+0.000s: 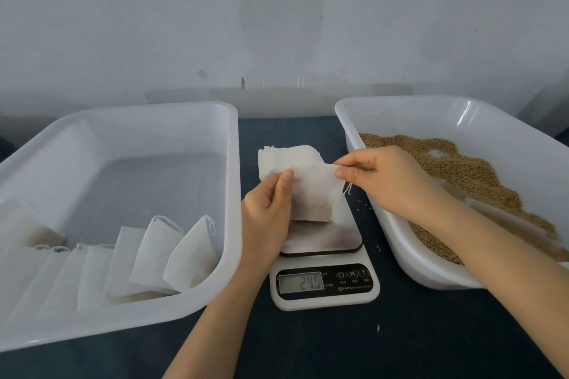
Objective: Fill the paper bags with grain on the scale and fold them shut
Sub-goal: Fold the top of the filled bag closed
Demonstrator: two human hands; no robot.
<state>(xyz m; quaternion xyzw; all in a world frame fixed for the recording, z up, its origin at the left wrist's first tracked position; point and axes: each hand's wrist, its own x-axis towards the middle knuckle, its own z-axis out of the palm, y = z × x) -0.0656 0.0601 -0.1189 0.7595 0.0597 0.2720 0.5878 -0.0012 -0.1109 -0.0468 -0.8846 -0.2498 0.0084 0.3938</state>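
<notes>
On the dark blue desk point(431, 332), a white rectangular digital kitchen scale point(326, 298) sits central, with a large translucent white plastic tub point(229, 181) at its 9 o'clock and a second translucent white plastic tub point(397, 243) at its 3 o'clock. A row of filled white paper bags point(191, 255) leans along the first tub's 6 o'clock side; a heap of brown grain point(462, 169) lies in the second. A stack of empty white paper bags point(286, 157) lies at the scale's 12 o'clock, and over its platform the left hand point(268, 215) at 9 o'clock and the right hand point(385, 178) at 3 o'clock hold a single white paper bag point(314, 194).

Soft, even, cool light, faint shadows. A glare streak marks the tub wall point(465, 115) beyond the right hand point(385, 177). Wide-angle bowing at the edges; the scale display point(300, 281) slightly blurred.
</notes>
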